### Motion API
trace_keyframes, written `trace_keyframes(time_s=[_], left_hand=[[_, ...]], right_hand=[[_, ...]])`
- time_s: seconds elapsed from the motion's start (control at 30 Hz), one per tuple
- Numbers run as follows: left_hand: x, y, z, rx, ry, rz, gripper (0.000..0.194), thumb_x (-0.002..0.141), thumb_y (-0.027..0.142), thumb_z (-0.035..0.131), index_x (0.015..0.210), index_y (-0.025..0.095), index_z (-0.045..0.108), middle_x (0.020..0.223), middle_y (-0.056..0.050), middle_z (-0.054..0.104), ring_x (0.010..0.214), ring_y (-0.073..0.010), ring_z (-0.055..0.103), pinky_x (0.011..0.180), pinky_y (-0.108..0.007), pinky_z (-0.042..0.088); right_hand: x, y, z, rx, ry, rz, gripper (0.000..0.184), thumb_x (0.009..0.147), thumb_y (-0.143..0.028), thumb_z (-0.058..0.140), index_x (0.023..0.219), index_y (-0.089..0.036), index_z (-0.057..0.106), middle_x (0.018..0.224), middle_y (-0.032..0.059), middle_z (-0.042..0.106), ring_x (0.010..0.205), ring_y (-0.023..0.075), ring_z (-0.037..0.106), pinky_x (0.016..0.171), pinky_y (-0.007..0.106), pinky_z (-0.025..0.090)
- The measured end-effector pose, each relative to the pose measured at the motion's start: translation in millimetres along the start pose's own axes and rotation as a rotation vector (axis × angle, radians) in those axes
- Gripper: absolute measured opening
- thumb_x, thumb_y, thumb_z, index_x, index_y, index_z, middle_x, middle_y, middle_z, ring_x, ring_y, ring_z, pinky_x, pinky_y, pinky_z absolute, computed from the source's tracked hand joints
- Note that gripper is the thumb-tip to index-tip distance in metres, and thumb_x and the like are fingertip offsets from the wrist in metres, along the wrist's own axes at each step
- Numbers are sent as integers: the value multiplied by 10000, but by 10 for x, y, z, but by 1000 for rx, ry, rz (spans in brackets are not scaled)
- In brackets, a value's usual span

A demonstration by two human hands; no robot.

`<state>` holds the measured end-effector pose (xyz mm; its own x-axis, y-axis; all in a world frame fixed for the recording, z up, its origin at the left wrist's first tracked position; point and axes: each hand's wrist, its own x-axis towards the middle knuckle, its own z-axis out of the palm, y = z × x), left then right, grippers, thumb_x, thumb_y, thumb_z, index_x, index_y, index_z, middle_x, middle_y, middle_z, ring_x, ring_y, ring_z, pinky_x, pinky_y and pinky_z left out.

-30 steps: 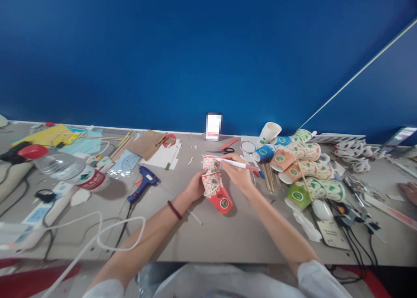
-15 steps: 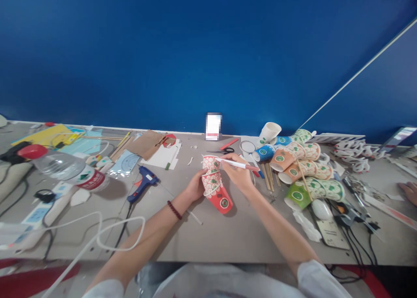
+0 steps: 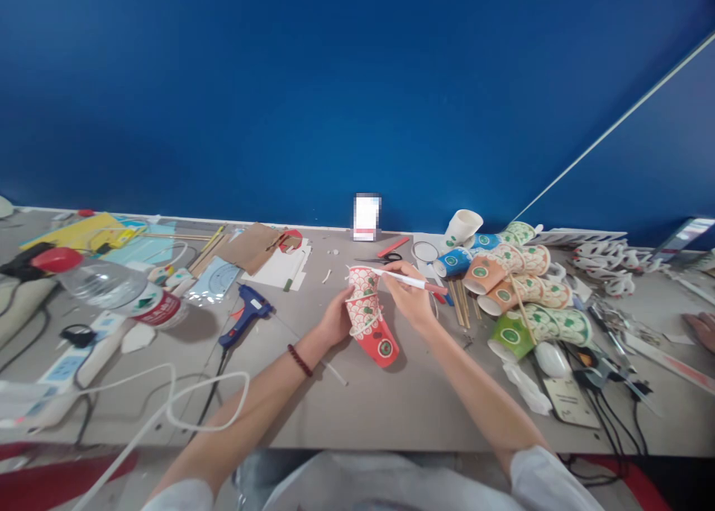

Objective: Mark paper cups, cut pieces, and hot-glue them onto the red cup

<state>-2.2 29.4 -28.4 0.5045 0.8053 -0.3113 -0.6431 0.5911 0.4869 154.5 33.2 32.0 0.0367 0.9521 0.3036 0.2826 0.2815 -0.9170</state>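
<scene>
- The left hand was curled partly closed around the side of 1 red paper-cup stack, its solid-red end nearer the body than that grip.
- The right hand pinched 1 white-and-red pen, its tip at the stack's far end.
- Black-handled scissors lay beyond the right grip; 1 blue glue gun lay left of the left grip.

You see the screen glaring white and pixelated; below it, soft shadows and slight blur mark the table.
</scene>
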Motion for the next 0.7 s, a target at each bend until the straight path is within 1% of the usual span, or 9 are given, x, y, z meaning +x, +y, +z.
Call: trace_keyframes(time_s=[0.07, 0.23, 0.43, 0.57, 0.7], left_hand=[[-8, 14, 14, -26, -11, -9, 382, 808, 399, 522, 971, 79, 653, 849, -151, 712, 834, -305, 677, 881, -458, 467], [-33, 40, 53, -43, -19, -4, 387, 785, 343, 487, 1004, 68, 649, 867, -153, 709, 885, -311, 665, 886, -456, 463], [-10, 23, -4, -45, 20, -49, 405, 811, 403, 476, 933, 61, 654, 837, -168, 701, 829, -297, 667, 861, -446, 477], [13, 8, -38, -43, 19, -46, 374, 807, 400, 483, 886, 76, 653, 800, -159, 695, 824, -298, 665, 850, -451, 483], [20, 4, -38, -49, 20, -28, 314, 784, 384, 523, 845, 101, 645, 768, -136, 690, 833, -293, 664, 844, -439, 489]], right_hand=[[5, 14, 1, -6, 2, -8, 130, 807, -295, 554, 836, -194, 630, 823, 27, 646, 766, 168, 599, 650, 273, 470], [8, 27, 0, -1, 1, -16, 135, 804, -296, 549, 842, -198, 634, 807, 24, 650, 734, 168, 596, 629, 277, 470], [5, -16, -16, -32, -10, -39, 132, 803, -309, 549, 812, -205, 631, 781, 7, 657, 734, 162, 603, 704, 294, 479], [8, -29, -26, -51, -33, -40, 137, 802, -314, 547, 816, -206, 631, 794, 7, 659, 730, 158, 602, 692, 290, 479], [13, -42, -29, -57, -61, -50, 142, 799, -308, 550, 811, -199, 639, 815, 21, 669, 748, 170, 606, 708, 305, 480]])
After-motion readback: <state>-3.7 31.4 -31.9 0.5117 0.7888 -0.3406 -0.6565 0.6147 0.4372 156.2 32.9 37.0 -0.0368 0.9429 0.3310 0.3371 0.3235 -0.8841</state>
